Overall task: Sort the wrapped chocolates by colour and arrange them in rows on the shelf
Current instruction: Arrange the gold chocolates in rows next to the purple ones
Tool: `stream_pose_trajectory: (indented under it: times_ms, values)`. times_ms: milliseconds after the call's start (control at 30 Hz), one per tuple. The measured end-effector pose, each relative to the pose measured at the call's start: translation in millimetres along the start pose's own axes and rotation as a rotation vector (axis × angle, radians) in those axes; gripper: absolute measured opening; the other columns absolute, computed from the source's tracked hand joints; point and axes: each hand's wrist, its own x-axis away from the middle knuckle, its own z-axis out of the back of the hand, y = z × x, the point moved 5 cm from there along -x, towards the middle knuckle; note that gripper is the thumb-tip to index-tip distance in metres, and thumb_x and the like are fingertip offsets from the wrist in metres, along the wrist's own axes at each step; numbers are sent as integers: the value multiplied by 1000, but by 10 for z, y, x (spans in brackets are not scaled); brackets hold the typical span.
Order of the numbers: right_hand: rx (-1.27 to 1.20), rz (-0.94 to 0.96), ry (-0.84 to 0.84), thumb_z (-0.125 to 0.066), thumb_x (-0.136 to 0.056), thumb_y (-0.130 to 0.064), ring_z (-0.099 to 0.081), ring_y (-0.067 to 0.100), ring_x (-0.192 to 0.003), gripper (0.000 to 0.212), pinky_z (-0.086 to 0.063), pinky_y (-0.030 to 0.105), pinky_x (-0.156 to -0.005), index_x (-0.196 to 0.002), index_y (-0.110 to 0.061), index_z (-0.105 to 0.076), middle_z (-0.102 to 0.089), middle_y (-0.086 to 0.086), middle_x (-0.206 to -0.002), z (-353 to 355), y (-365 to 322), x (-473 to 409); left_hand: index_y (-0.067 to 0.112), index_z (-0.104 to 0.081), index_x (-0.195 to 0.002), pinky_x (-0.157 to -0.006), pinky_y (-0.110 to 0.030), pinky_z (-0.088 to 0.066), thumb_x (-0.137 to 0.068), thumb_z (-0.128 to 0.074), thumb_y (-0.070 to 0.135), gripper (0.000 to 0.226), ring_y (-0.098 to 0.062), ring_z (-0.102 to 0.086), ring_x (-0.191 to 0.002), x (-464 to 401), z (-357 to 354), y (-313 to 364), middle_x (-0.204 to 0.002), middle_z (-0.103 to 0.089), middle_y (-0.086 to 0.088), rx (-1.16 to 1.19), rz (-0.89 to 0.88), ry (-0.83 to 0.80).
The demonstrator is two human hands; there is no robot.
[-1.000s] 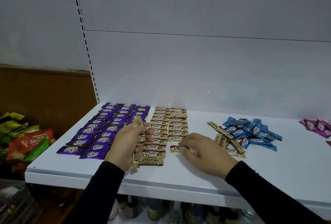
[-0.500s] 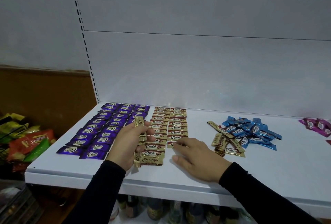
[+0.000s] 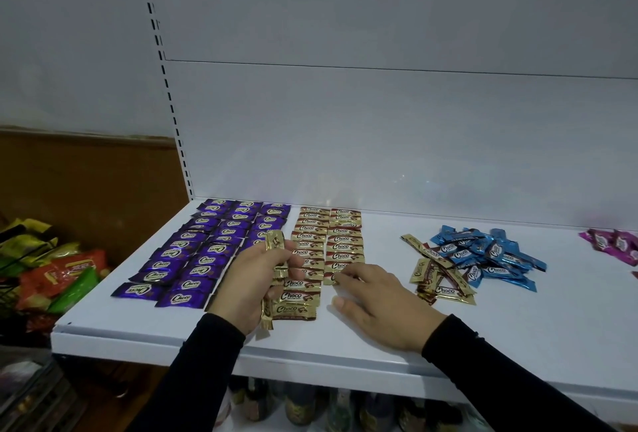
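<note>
On the white shelf (image 3: 518,328), purple chocolates (image 3: 207,252) lie in three rows at the left. Beside them run two rows of gold chocolates (image 3: 328,234). My left hand (image 3: 248,286) grips a stack of gold chocolates (image 3: 276,248) upright over the first gold row. My right hand (image 3: 376,307) lies flat on the shelf, its fingertips touching the nearest gold chocolate (image 3: 331,278) of the second row. Loose gold chocolates (image 3: 435,279) and a pile of blue ones (image 3: 490,255) lie to the right.
Pink chocolates (image 3: 618,248) lie at the far right edge. Bags of snacks (image 3: 51,272) sit in a rack left of the shelf. Bottles (image 3: 303,407) stand on the level below. The shelf's white back panel (image 3: 379,138) rises behind the rows.
My right hand slid left from beside the loose gold pile to the front end of the second gold row, its fingers now on the nearest piece. My left hand has hardly moved.
</note>
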Motion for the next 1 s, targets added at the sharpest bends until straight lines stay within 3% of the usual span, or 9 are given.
stream_pose_trajectory:
  times_ms: [167, 233, 333, 400, 500, 733, 833, 933, 1000]
  values:
    - [-210, -63, 189, -40, -102, -44, -48, 10, -121, 44, -36, 20, -101, -136, -21, -55, -51, -5, -133, 118, 32, 11, 4, -64, -109, -34, -15, -29, -99, -56, 9, 14, -22, -73, -78, 90, -110, -4, -93, -77, -11, -116, 28, -143]
    - [-371, -118, 284, -43, -102, -42, -54, 9, -104, 39, -42, 20, -88, -120, -17, -66, -62, -3, -113, 213, 28, 3, 3, -66, -108, -35, -15, -30, -98, -60, 14, 16, -23, -75, -81, 137, -179, -14, -98, -76, -12, -164, 36, -216]
    - [-652, -176, 349, -47, -99, -46, -57, 9, -78, 37, -44, 26, -72, -93, -17, -70, -64, -6, -79, 299, 4, -27, 2, -67, -105, -33, -15, -33, -95, -64, 13, 15, -25, -75, -76, 213, -294, -35, -95, -76, -13, -206, 51, -300]
    - [-846, -203, 353, -57, -95, -45, -64, 5, -80, 26, -51, 25, -76, -93, -25, -74, -70, -9, -83, 300, -7, -55, 5, -69, -97, -32, -15, -35, -94, -65, 10, 8, -23, -73, -67, 262, -367, -49, -91, -75, -15, -228, 60, -336]
    - [-1030, -218, 375, -69, -91, -25, -66, 7, -72, 9, -52, 24, -70, -86, -21, -75, -73, -4, -77, 302, -14, -50, 12, -73, -96, -32, -14, -29, -93, -66, 16, 8, -20, -71, -62, 299, -433, -66, -90, -75, -13, -280, 43, -388]
    - [-1509, -278, 380, -64, -91, -5, -64, 12, -65, 6, -53, 21, -62, -96, -5, -66, -67, 7, -79, 257, 71, 32, -1, -65, -108, -26, -13, -23, -93, -61, 26, 31, -16, -54, -44, 231, -357, -116, -77, -67, -18, -10, 239, -341]
    - [-1550, -215, 377, -65, -86, -2, -68, 16, -71, 9, -56, 23, -68, -94, -5, -67, -70, 9, -82, 265, 58, 73, -1, -62, -107, -26, -13, -22, -90, -64, 17, 25, -12, -47, -42, 209, -349, -138, -73, -62, -12, 57, 280, -315]
    - [-1502, -155, 327, -75, -73, -17, -68, 20, -85, 22, -56, 29, -84, -93, -8, -72, -73, 12, -92, 286, 29, 119, 0, -66, -104, -28, -13, -22, -89, -62, 0, 15, -9, -39, -45, 189, -321, -124, -71, -57, -10, 21, 227, -273]
    - [-1405, -157, 326, -78, -75, -17, -68, 21, -87, 16, -56, 34, -89, -91, -15, -75, -74, 11, -95, 294, 33, 138, 1, -69, -106, -28, -14, -23, -89, -60, -7, 21, -9, -39, -45, 172, -302, -115, -69, -56, -9, 0, 185, -248]
